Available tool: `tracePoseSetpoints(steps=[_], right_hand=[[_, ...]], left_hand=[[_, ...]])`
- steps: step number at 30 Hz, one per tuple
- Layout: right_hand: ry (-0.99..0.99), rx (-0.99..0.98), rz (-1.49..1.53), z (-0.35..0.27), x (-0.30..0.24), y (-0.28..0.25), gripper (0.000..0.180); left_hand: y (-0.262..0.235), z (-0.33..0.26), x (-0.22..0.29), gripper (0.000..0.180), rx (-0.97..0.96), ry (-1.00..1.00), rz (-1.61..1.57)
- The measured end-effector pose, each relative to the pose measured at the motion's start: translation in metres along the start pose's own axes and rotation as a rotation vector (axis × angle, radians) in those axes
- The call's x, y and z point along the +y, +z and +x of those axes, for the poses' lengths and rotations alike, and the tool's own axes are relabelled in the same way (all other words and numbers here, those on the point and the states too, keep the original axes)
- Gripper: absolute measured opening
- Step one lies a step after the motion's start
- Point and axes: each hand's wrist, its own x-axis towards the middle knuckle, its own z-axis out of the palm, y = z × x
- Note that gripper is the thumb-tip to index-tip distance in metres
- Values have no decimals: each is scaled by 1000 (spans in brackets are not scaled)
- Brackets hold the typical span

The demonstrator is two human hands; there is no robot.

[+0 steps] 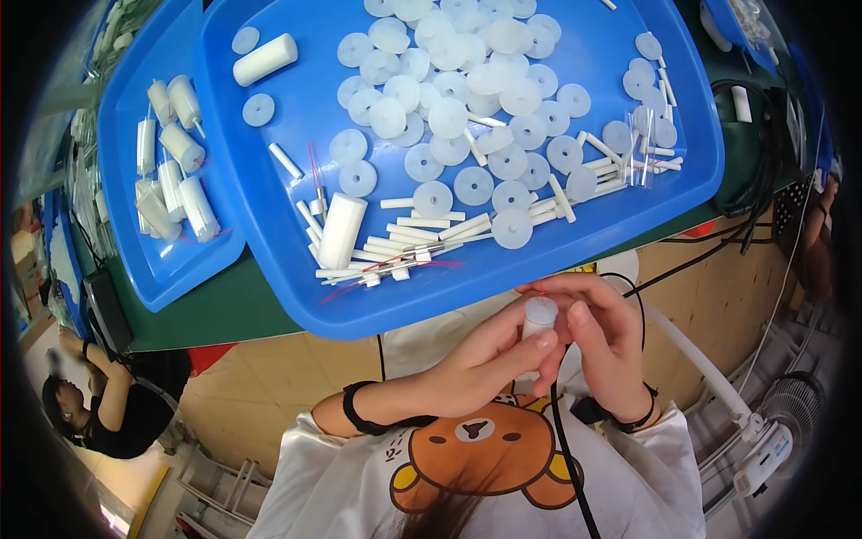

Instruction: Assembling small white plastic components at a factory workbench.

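Note:
In front of my chest, just off the tray's near edge, my left hand [503, 352] is closed around a small white cylinder [540, 316]. A translucent round cap covers its upper end, and a thin red wire shows beside it. My right hand [612, 334] curves around the far side of the cylinder, thumb and fingers apart; whether its fingertips touch the wire is hard to see. Beyond both hands is a large blue tray [310, 322] of translucent discs [473, 185] with centre holes, thin white rods [413, 232] and larger white cylinders [343, 232].
A second blue tray [162, 292] at the left holds several white cylinders with red wires [197, 208]. Black cables [763, 193] run along the right of the green table [215, 319]. Other people [117, 404] sit at the far left and right. A fan [795, 409] stands at the lower right.

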Motion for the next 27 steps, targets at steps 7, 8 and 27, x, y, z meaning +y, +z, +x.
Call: tracePoseSetpoints(steps=[7,8,27], right_hand=[[119,-76,218,3,23,7,47],[86,-52,213,5,26,10,47],[34,-54,79,17,31,5,54]], left_hand=[[-14,8,-11,27,-9,70,-42],[-15,8,-11,27,12,57,-28],[-12,8,-16,28,179,55,200]])
